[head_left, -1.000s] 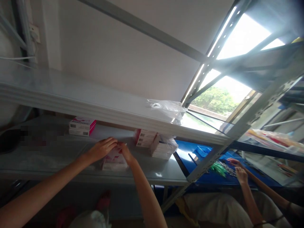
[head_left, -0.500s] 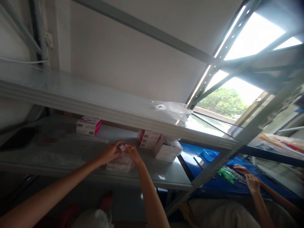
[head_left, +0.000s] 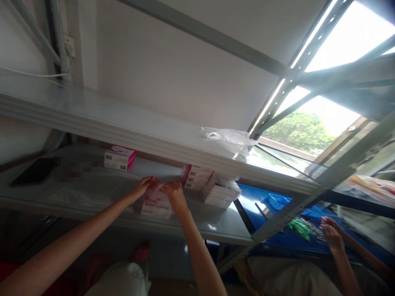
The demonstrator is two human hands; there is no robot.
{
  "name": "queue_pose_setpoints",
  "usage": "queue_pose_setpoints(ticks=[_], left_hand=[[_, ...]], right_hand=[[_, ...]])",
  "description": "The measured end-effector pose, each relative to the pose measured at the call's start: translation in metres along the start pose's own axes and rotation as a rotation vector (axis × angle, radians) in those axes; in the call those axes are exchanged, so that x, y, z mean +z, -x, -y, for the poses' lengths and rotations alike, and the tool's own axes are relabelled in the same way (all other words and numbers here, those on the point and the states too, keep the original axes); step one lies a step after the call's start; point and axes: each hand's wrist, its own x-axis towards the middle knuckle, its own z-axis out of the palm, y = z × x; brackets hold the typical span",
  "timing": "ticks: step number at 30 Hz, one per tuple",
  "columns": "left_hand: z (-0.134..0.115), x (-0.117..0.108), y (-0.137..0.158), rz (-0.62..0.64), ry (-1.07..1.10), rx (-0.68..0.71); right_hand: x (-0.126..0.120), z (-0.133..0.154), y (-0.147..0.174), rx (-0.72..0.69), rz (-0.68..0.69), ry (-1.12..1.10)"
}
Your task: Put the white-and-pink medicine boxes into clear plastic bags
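On the lower shelf a stack of pink-and-white boxes (head_left: 156, 207) sits in a thin clear plastic bag (head_left: 158, 192). My left hand (head_left: 147, 185) is at the bag's upper left, fingers bent and closed on the plastic. At the upper right, my right hand (head_left: 173, 192) pinches the bag with its fingertips. A small gap separates the two hands. Blur hides the exact grip of the fingertips.
A pink-and-white box (head_left: 119, 158) stands at the back left, near a dark flat object (head_left: 32, 172). Further boxes (head_left: 197, 176) and a bagged stack (head_left: 217, 191) stand to the right. The upper shelf's edge (head_left: 154, 153) overhangs. A co-worker's hands (head_left: 331, 232) are beyond the post.
My hands were close together over the top of the bagged boxes; now they have drawn apart to its two upper sides. The co-worker's hands have lifted slightly. The view has shifted a little.
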Motion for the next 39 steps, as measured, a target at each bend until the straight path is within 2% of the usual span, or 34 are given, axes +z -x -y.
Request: queue_pose_setpoints(ticks=[2, 5, 9, 14, 16, 19, 23, 26, 29, 33, 36, 39], left_hand=[[-0.002, -0.001, -0.002, 0.035, 0.051, 0.003], [-0.006, 0.000, -0.005, 0.142, 0.076, -0.002], [-0.003, 0.002, -0.006, 0.038, -0.026, -0.035], [-0.002, 0.005, -0.005, 0.145, -0.055, -0.005], [-0.007, 0.006, -0.001, 0.127, -0.171, 0.046], [-0.014, 0.003, 0.009, 0.134, -0.457, 0.195], [-0.014, -0.005, 0.025, 0.219, -0.872, 0.386], [-0.010, -0.013, 0.031, 0.220, -1.024, 0.497], [-0.002, -0.027, 0.034, 0.210, -1.057, 0.552], [0.014, -0.047, 0.042, 0.229, -1.090, 0.529], [0.024, -0.051, 0.049, 0.317, -1.176, 0.503], [0.029, -0.046, 0.052, 0.328, -1.241, 0.469]], right_hand=[[0.006, 0.000, 0.001, -0.002, -0.016, 0.100], [0.017, 0.000, 0.003, 0.035, -0.109, 0.111], [0.032, 0.000, 0.008, 0.142, -0.217, 0.002], [0.039, 0.004, 0.010, 0.232, -0.296, -0.101], [0.037, 0.006, 0.009, 0.235, -0.313, -0.140], [0.036, 0.005, 0.009, 0.270, -0.326, -0.214], [0.038, 0.000, 0.016, 0.318, -0.238, -0.260], [0.036, -0.004, 0.025, 0.285, -0.140, -0.203], [0.029, -0.010, 0.035, 0.283, -0.179, -0.091], [0.022, -0.019, 0.053, 0.353, -0.284, 0.125], [0.021, -0.020, 0.066, 0.395, -0.251, 0.225], [0.019, -0.020, 0.069, 0.443, -0.201, 0.238]])
